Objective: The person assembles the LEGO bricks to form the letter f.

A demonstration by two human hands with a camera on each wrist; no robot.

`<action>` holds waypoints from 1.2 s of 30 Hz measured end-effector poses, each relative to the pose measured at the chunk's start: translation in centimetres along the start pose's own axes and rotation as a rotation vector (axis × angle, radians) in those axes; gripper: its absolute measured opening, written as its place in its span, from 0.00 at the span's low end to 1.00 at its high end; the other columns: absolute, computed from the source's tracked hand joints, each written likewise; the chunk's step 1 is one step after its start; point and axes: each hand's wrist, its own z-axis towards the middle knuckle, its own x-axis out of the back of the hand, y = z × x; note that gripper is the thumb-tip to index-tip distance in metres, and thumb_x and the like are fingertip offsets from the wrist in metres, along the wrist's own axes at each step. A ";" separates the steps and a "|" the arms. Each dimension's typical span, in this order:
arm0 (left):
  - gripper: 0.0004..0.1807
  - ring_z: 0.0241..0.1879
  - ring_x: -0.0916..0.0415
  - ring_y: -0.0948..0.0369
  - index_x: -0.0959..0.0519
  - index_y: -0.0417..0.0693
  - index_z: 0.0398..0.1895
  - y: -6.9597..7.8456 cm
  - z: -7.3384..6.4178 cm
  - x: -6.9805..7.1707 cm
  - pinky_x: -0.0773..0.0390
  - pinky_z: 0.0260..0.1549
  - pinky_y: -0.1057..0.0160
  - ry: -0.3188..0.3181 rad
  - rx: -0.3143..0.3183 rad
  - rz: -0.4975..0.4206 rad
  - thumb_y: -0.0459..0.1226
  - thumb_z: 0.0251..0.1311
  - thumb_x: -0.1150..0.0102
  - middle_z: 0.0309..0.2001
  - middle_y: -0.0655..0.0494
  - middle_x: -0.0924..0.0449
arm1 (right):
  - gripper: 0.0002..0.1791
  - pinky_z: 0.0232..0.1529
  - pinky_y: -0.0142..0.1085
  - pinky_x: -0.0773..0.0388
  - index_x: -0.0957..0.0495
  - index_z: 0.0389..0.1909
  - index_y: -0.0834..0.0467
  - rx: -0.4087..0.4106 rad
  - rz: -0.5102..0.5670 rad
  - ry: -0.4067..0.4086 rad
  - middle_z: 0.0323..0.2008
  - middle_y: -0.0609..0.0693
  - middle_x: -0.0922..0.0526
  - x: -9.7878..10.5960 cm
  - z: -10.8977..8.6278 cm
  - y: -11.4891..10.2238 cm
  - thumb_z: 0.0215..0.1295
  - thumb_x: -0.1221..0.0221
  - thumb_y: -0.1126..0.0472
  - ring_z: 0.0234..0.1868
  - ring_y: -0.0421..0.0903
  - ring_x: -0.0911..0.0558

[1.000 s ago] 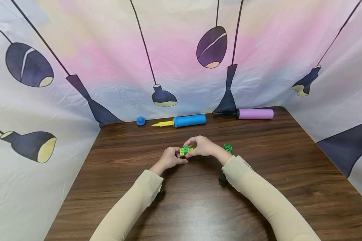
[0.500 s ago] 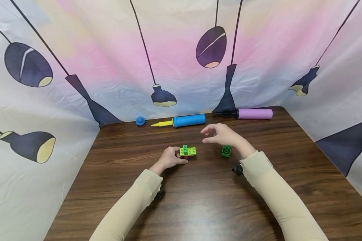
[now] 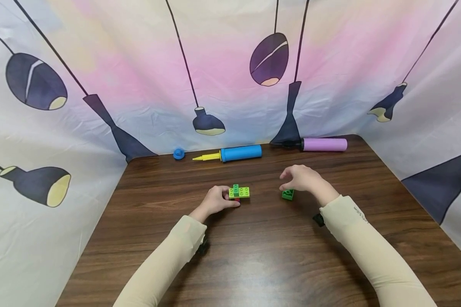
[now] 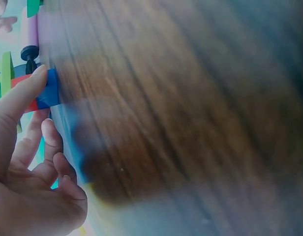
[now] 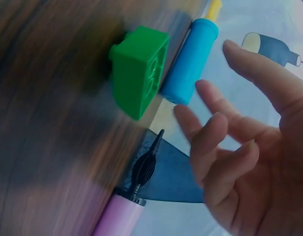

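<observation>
My left hand (image 3: 217,200) pinches a small stack of toy building bricks between thumb and fingers. On top of the stack lies a long lime-green brick (image 3: 244,192) with a narrow green brick (image 3: 236,190) set across it. Beneath these, the left wrist view shows a red brick (image 4: 24,78) and a blue brick (image 4: 52,88) at the tabletop, with the thumb over them. My right hand (image 3: 305,179) holds nothing; its fingers are spread and loosely bent over a loose dark green brick (image 3: 287,195). That green brick (image 5: 134,73) lies upside down, its hollow side showing.
Along the back edge of the wooden table (image 3: 238,264) lie a blue and yellow hand pump (image 3: 241,153), a purple and black hand pump (image 3: 324,144) and a small round blue object (image 3: 179,154). A printed cloth (image 3: 138,64) hangs behind the table.
My right hand has let go of the brick stack and moved right to the loose green brick. My left hand still holds the stack in the same spot.
</observation>
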 end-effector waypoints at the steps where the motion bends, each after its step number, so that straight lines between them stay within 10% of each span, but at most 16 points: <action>1: 0.16 0.20 0.36 0.62 0.19 0.45 0.37 0.0 0.0 0.0 0.37 0.22 0.65 0.001 -0.003 0.004 0.41 0.47 0.24 0.19 0.55 0.28 | 0.24 0.50 0.57 0.31 0.21 0.53 0.55 -0.023 -0.013 -0.003 0.57 0.59 0.25 0.0 -0.1 0.1 0.59 0.34 0.48 0.57 0.62 0.28; 15: 0.16 0.21 0.37 0.61 0.19 0.45 0.35 0.2 0.0 0.0 0.38 0.23 0.65 0.021 0.012 0.044 0.42 0.47 0.24 0.20 0.55 0.28 | 0.29 0.46 0.50 0.28 0.26 0.57 0.63 -0.013 -0.001 -0.131 0.51 0.60 0.23 -0.2 -0.1 2.3 0.56 0.31 0.56 0.50 0.56 0.25; 24: 0.16 0.21 0.37 0.61 0.19 0.45 0.34 0.3 0.0 0.1 0.38 0.23 0.65 0.022 0.010 0.056 0.42 0.47 0.24 0.20 0.56 0.29 | 0.22 0.30 0.39 0.30 0.22 0.36 0.58 -0.061 -0.035 -0.142 0.33 0.50 0.23 -0.7 -0.1 1.9 0.58 0.35 0.42 0.30 0.46 0.27; 30: 0.16 0.21 0.36 0.60 0.19 0.45 0.33 0.3 0.0 0.1 0.37 0.24 0.64 0.021 -0.018 0.045 0.42 0.47 0.24 0.20 0.55 0.29 | 0.23 0.33 0.41 0.27 0.24 0.51 0.60 0.053 0.057 -0.216 0.46 0.56 0.22 -0.5 -0.2 2.3 0.62 0.36 0.49 0.36 0.49 0.25; 36: 0.14 0.21 0.37 0.61 0.21 0.45 0.30 0.3 -0.1 0.1 0.37 0.23 0.64 0.025 -0.052 0.033 0.42 0.48 0.24 0.19 0.57 0.30 | 0.12 0.40 0.42 0.27 0.19 0.40 0.57 0.199 0.028 -0.240 0.37 0.47 0.20 -1.0 0.0 2.1 0.57 0.31 0.59 0.36 0.44 0.25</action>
